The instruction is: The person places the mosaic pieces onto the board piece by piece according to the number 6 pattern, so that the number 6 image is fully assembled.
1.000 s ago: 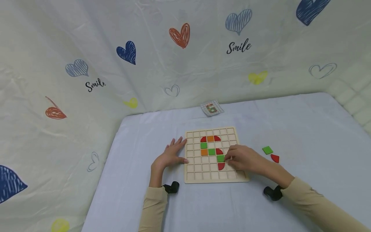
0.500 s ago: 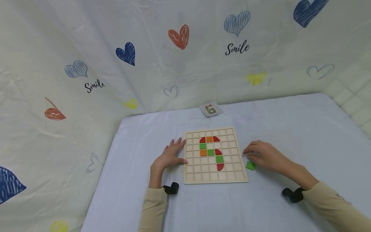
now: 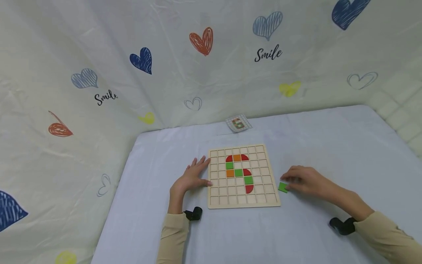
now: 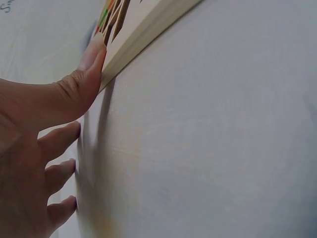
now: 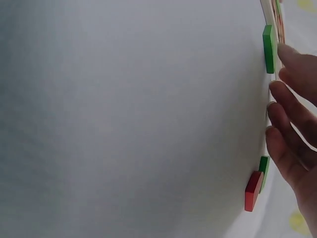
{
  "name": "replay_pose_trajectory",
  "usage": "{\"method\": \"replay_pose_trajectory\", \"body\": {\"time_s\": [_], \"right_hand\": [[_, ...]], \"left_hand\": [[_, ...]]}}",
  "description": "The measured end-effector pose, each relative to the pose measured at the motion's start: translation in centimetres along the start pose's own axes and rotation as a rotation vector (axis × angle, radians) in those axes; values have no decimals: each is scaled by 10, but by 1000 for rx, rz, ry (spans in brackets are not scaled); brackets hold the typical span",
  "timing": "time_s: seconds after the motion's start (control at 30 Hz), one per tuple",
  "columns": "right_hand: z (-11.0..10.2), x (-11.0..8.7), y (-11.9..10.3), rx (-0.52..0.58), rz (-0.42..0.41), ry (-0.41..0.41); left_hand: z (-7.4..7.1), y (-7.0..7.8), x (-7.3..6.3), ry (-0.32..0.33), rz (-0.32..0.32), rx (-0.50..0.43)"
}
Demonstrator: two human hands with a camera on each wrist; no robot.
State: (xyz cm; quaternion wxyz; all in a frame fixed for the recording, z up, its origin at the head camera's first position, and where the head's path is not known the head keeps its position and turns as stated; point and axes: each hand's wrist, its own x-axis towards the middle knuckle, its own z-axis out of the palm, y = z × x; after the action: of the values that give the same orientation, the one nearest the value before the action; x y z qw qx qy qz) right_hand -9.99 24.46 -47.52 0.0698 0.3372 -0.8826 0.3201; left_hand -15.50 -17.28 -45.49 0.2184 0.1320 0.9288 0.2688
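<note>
A wooden grid board (image 3: 223,190) lies on the white-covered table, with red, orange and green tiles set in some of its cells. My left hand (image 3: 190,179) is spread at its left edge; in the left wrist view the thumb (image 4: 89,74) presses the board's side. Right of the board, a loose green square tile (image 3: 282,187) lies flat. My right hand (image 3: 303,179) hovers over it with loosely bent fingers, the thumb at the tile's edge. Whether they touch is unclear. In the right wrist view, a red tile (image 5: 253,192) and another green tile (image 5: 264,173) lie beyond the fingers.
A small printed card (image 3: 239,123) with a coloured grid pattern lies at the table's back edge, before a hanging cloth (image 3: 171,80) printed with hearts. A black wrist camera sits at each cuff (image 3: 174,222).
My right hand has left the board and moved right, uncovering the green tile beside it. It now covers the other loose green and red tiles in the head view. My left hand stays put.
</note>
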Motion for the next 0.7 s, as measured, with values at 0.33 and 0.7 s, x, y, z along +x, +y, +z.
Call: {"method": "replay_pose_trajectory", "body": {"time_s": [0.33,0.7], "right_hand": [[2,4,-3,4,18,-92],[0,9,-9,99,169,-142]], "left_hand": [[1,-3,3,2,5,-4],[1,-4,3,-1,-2,-25]]}}
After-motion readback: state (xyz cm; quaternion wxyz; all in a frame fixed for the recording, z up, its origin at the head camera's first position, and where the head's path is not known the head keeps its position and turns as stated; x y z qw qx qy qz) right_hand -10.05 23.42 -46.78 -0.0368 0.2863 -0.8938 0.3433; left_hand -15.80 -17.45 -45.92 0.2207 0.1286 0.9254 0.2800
